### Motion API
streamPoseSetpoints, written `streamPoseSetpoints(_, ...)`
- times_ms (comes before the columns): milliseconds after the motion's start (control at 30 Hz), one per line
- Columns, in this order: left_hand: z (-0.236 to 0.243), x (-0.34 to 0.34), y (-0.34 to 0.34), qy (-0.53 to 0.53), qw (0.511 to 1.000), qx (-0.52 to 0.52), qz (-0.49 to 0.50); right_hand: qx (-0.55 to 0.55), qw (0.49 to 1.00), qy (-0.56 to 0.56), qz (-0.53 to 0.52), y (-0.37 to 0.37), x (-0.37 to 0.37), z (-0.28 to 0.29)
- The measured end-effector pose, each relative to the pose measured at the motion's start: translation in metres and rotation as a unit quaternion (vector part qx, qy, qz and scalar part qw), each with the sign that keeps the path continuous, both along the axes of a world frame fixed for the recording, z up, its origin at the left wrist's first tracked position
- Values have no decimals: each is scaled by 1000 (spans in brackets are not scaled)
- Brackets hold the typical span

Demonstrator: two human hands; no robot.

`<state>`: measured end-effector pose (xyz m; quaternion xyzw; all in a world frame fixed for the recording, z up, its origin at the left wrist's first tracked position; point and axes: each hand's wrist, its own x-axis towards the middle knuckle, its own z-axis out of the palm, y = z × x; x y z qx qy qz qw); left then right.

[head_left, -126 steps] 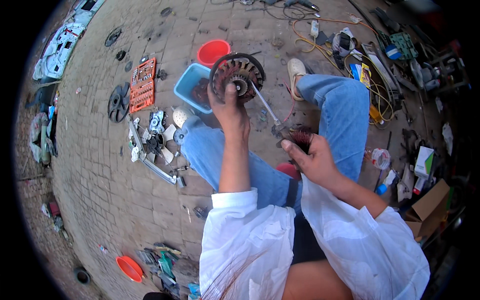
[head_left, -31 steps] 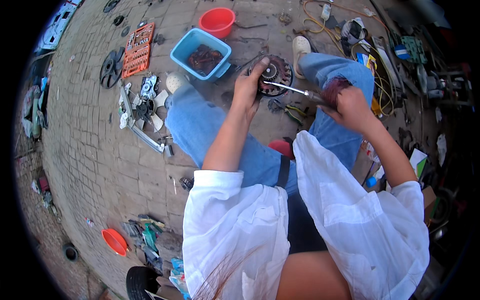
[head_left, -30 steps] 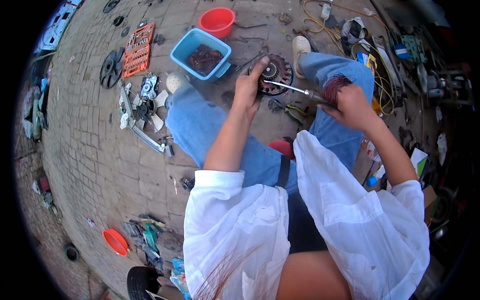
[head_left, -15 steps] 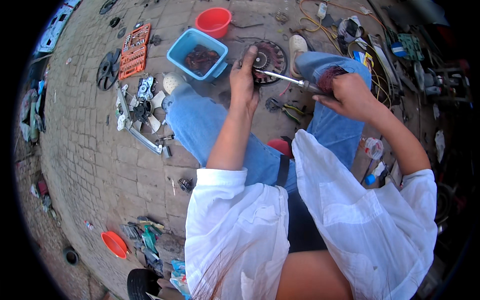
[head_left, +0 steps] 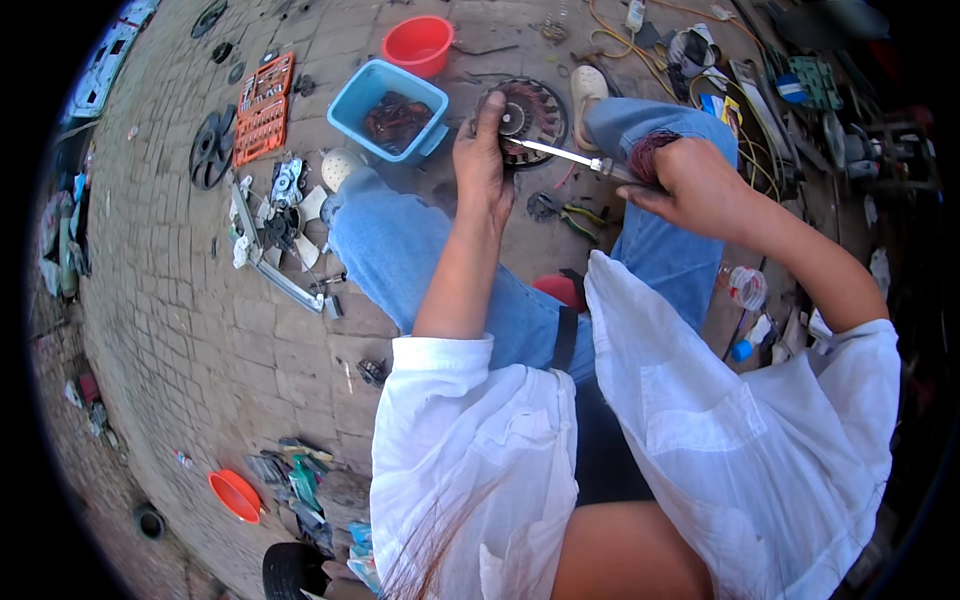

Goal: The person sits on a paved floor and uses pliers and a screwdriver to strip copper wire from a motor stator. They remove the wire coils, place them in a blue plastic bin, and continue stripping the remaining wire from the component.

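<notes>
My left hand point(head_left: 482, 155) is closed on the near-left edge of a round motor stator point(head_left: 538, 118), thumb up near its hub. Dark reddish windings and slots ring the disc, which is tilted toward me. In my right hand point(head_left: 695, 190) is a screwdriver point(head_left: 565, 154), its bright shaft pointing left with the tip at the stator's near edge. A tangled bunch of dark red copper wire point(head_left: 648, 157) sticks out by the right fist, seemingly held along with the handle. Whether the tip is under a winding is too small to tell.
A blue tub point(head_left: 345, 90) holding dark red wire scraps stands ahead, beside a red basin point(head_left: 418, 46). An orange socket set case point(head_left: 263, 110) lies left of them. Pliers point(head_left: 582, 220) rest between my legs, and broken fan parts point(head_left: 285, 225) lie by my left foot.
My right forearm and elbow have swung slightly outward to the right, the screwdriver tip staying at the stator. Both grips are unchanged, and the whole view has shifted a little.
</notes>
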<state>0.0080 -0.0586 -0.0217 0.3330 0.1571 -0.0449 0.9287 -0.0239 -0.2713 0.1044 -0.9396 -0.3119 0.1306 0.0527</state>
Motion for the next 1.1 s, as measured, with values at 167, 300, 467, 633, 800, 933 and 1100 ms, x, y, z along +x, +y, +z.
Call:
streamPoseSetpoints(167, -3, 8, -1, 4, 999, -44, 21, 2, 999, -32, -13, 3, -6, -16)
streamPoseSetpoints(300, -18, 15, -7, 74, 990, 41, 111, 12, 999, -32, -21, 9, -10, -46)
streamPoseSetpoints(467, -37, 32, -10, 109, 965, 108, 213, 44, 997, -22, -63, 24, -12, -58)
streamPoseSetpoints(633, -31, 33, -18, 105, 960, 119, 232, 76, 992, -18, -104, 26, -17, -61)
streamPoseSetpoints(800, -23, 34, -22, 96, 959, 98, 249, 86, 988, 7, -131, 30, -18, -60)
streamPoseSetpoints(933, -31, 38, -21, 97, 951, 136, 259, 90, 987, 8, -136, 34, -18, -61)
streamPoseSetpoints(1100, -34, 39, -22, 110, 952, 152, 243, 89, 984, 18, -152, 36, -17, -61)
